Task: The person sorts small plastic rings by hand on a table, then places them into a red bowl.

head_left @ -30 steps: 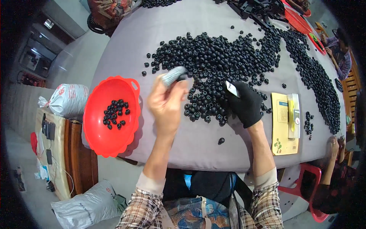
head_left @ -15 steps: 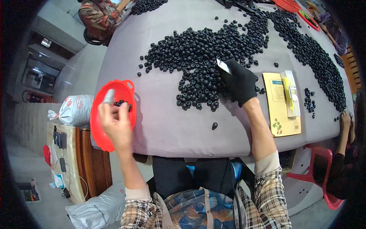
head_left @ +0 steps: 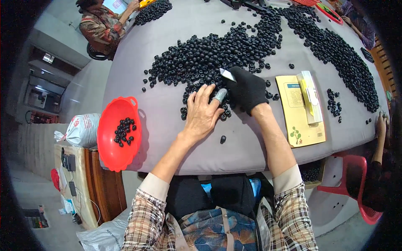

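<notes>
A broad pile of small round black bead-like pieces (head_left: 201,56), many with a ring-shaped end, lies on the grey-covered table. My left hand (head_left: 203,111) rests on the pile's near edge with its fingers spread; one finger wears a grey cover. Close beside it, my right hand (head_left: 250,88) in a black glove is closed around a small flat tool (head_left: 227,75) with a pale slanted tip. What lies under my palms is hidden. To the left stands a red oval bowl (head_left: 109,144) with several black pieces in it. A single black piece (head_left: 222,139) lies nearer to me.
A yellow booklet (head_left: 293,121) with a clear-and-yellow plastic case (head_left: 310,98) on it lies to the right. Another long band of black pieces (head_left: 335,58) runs beyond it. Other people sit at the far left and right edges. A red chair (head_left: 356,184) stands at lower right.
My left hand has moved from over the red bowl rightward to the pile beside my right hand. The bowl now shows its black pieces uncovered. The whole view has shifted slightly.
</notes>
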Available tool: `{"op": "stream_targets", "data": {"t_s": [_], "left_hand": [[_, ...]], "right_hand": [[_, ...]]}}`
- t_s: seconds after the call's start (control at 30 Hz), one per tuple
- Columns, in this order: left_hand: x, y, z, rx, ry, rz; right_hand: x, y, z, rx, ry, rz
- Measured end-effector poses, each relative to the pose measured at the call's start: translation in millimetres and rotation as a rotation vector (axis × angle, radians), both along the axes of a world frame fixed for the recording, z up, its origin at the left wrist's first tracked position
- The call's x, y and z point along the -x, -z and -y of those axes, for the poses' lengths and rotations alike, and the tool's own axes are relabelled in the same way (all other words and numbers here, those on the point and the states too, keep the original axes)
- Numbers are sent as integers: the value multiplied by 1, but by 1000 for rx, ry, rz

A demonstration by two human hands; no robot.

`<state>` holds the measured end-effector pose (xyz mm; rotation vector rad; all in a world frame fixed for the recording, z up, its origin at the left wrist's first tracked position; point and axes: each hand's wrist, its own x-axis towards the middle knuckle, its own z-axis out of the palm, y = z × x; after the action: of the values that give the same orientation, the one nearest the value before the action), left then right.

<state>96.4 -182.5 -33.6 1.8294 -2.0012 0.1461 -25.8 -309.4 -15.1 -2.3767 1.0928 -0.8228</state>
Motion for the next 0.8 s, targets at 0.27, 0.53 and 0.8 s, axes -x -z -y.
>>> {"op": "stream_targets", "data": {"t_s": [0.27, 0.53, 0.8], "left_hand": [[-22, -1, 25, 108, -51, -18], [-14, -1, 8, 215, -27, -135], [34, -6, -49, -133, 238, -84]], "right_hand": [[-14, 18, 7, 50, -19, -47], [-16, 18, 14, 33, 23, -10], [-13, 15, 10, 17, 7, 19]]}}
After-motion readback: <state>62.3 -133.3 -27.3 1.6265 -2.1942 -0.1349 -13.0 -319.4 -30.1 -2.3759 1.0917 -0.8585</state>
